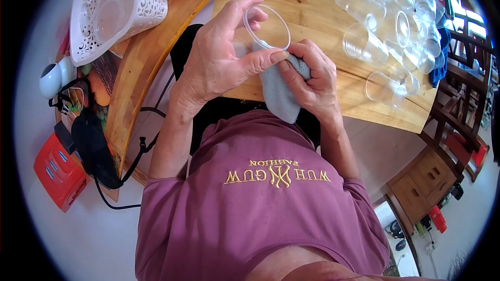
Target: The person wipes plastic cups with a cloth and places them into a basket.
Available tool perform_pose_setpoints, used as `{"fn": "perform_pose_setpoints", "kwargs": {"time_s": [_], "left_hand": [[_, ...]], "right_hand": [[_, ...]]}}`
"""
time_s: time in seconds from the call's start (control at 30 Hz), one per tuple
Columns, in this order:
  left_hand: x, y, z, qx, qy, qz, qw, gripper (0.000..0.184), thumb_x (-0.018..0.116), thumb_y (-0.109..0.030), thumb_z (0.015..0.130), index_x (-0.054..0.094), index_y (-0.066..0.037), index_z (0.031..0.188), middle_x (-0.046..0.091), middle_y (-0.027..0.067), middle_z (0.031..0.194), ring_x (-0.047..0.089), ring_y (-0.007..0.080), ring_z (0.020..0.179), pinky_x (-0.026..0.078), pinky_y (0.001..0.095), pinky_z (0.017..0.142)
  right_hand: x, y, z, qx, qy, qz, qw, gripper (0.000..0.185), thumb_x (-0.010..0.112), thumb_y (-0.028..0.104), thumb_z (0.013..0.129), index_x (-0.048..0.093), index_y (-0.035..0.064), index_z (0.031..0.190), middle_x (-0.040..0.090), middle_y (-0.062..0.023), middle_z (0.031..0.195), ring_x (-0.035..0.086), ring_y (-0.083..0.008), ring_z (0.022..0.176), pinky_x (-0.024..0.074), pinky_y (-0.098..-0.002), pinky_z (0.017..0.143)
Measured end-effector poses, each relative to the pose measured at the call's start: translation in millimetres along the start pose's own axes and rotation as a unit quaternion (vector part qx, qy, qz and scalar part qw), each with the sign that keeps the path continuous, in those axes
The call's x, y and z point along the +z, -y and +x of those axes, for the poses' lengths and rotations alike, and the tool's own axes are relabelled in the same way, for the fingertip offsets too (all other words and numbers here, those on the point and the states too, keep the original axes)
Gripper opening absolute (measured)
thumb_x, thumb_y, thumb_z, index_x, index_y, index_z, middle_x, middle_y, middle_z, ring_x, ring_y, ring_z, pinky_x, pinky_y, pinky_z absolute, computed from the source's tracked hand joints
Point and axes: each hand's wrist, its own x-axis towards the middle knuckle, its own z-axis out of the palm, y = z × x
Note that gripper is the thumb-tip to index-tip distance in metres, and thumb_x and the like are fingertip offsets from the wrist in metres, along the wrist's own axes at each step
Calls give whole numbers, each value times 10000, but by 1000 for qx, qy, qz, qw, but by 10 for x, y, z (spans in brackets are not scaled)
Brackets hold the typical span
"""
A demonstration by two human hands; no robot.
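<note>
My left hand [221,54] is closed around a clear plastic cup [288,30], thumb near the rim and fingers round the far side. The cup's round mouth faces up toward me. In my right hand [316,75] is a grey-blue cloth [281,91], bunched between thumb and fingers and hanging down over the table's near edge. The right fingertips and the cloth meet the cup's rim beside my left thumb. Both hands are above the near edge of the wooden table [302,13].
Many clear plastic cups [364,44] lie piled at the table's right side. A white openwork basket [151,2] holding clear cups stands at upper left. A dark blue cloth [441,54] hangs by the right edge. Wooden chairs [458,93] stand to the right.
</note>
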Motion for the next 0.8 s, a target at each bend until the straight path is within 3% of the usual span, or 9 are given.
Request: {"fn": "perform_pose_setpoints", "kwargs": {"time_s": [0.07,0.13,0.43,0.53,0.8], "left_hand": [[-20,-12,-12,1,-8,-10,1000,791,857,-418,742,510,-17,1329,655,126,1068,641,216,954,525,342,871],[-65,-46,-32,-25,24,-24,999,748,833,-285,804,453,-14,1388,604,101,1199,583,187,1073,461,331,993],[-107,-27,-96,-29,-12,-35,999,710,811,-241,830,445,-20,1396,609,106,1205,579,184,1074,448,337,1004],[-67,-20,-94,-28,-54,-55,997,738,846,-359,776,498,-15,1328,626,128,1089,614,212,1007,505,352,936],[-47,10,-107,-44,-60,-97,993,721,839,-335,791,491,-12,1333,622,127,1098,611,207,1024,498,353,958]], "right_hand": [[-7,0,-7,3,3,-4,1000,188,708,55,849,646,-12,1013,596,-126,827,601,-251,703,484,-340,625],[-10,13,-9,7,6,-7,1000,185,708,55,850,646,-14,1010,597,-126,827,600,-251,703,483,-341,625],[-2,42,-22,17,2,-5,1000,172,703,56,857,649,-11,1006,592,-123,823,597,-234,708,477,-327,633],[1,54,-32,25,-1,-1,1000,173,702,57,858,650,-8,1010,591,-122,821,596,-233,707,477,-328,635],[-25,167,-31,-9,-10,23,1000,180,704,30,839,651,-7,1006,617,-114,839,604,-220,716,474,-318,626]]}}
